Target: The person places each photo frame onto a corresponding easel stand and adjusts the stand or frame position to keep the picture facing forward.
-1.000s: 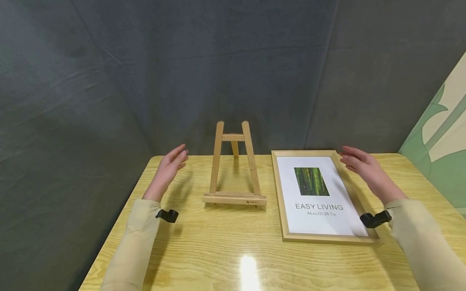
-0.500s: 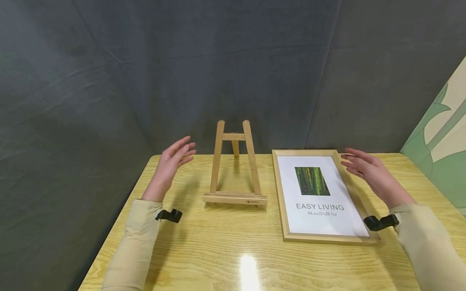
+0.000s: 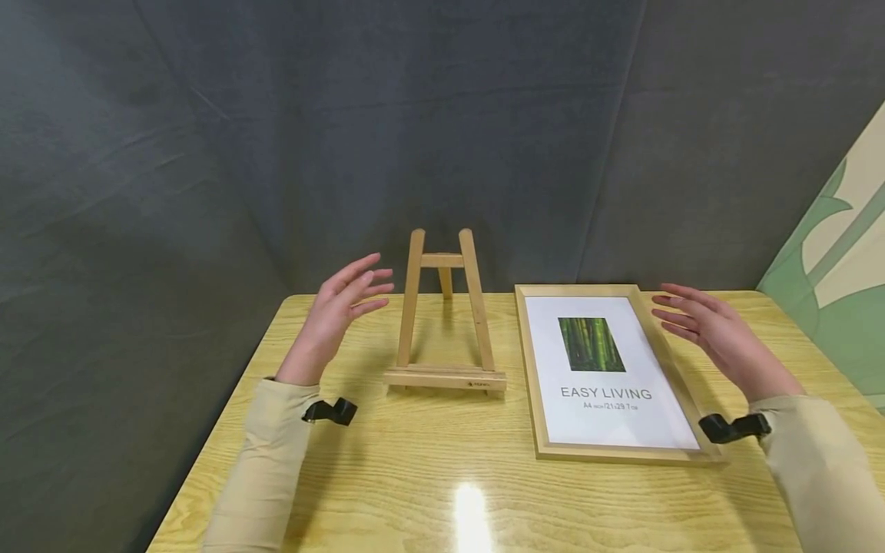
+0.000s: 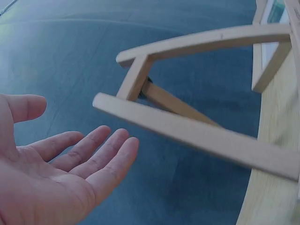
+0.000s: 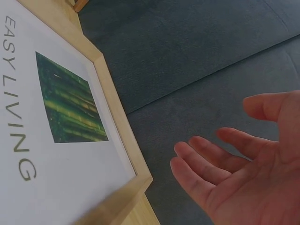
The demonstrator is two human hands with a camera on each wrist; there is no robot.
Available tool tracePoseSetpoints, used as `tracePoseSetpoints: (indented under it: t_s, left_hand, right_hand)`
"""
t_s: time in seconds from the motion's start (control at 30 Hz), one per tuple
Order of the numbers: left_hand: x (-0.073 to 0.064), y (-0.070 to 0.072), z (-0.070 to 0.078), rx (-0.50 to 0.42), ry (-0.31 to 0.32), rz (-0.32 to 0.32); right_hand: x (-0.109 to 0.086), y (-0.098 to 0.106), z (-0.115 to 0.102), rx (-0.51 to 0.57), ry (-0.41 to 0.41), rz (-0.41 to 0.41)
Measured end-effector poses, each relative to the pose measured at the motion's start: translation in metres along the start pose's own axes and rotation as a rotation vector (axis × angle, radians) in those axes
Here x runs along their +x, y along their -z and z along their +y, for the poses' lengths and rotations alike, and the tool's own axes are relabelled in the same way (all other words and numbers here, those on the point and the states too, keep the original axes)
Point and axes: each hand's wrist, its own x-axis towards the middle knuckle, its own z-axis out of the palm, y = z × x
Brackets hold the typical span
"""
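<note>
A small wooden easel [image 3: 445,376] stands upright near the back of the table. My left hand [image 3: 339,311] hovers just left of it, fingers spread loosely and palm facing the easel. In the left wrist view, the fingers [image 4: 110,164] come close to the easel's side leg [image 4: 187,131] and hold nothing. To the right of the easel, a wooden picture frame [image 3: 542,369] lies flat, showing a white sheet with a green bamboo picture and "EASY LIVING". Above its right side hangs my right hand [image 3: 719,334], relaxed and holding nothing. The right wrist view shows that palm [image 5: 262,187] beside the frame's corner.
The light wood table [image 3: 387,476] ends at a dark grey cloth [image 3: 442,138] behind and to the left. A green and cream patterned panel [image 3: 843,284] borders the right side. Each sleeve carries a black wrist mount.
My left hand has moved right and slightly up, nearer the easel, with its fingers spreading. The right hand has drifted slightly right. Easel and picture frame stay in place.
</note>
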Motion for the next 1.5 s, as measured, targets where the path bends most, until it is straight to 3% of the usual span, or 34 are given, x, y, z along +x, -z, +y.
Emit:
tracePoseSetpoints:
  t_s: [0.27,0.67,0.97,1.2,1.5]
  left_hand:
    - [0.002,-0.022,0.003,-0.079,0.000,-0.049]
    - [0.007,-0.057,0.004,-0.094,0.019,-0.131]
    - [0.015,-0.087,-0.008,-0.143,0.018,-0.204]
    - [0.019,-0.106,-0.019,-0.137,0.063,-0.221]
    - [0.023,-0.124,-0.038,-0.086,0.181,-0.232]
  right_hand:
    - [-0.004,0.004,0.003,0.043,0.015,0.006]
    - [-0.005,0.006,0.007,0.065,0.016,-0.001]
    - [-0.007,0.007,0.010,0.055,-0.016,0.003]
    - [-0.008,0.009,0.017,-0.029,-0.038,0.003]
    - [-0.007,0.014,0.023,-0.023,-0.050,-0.018]
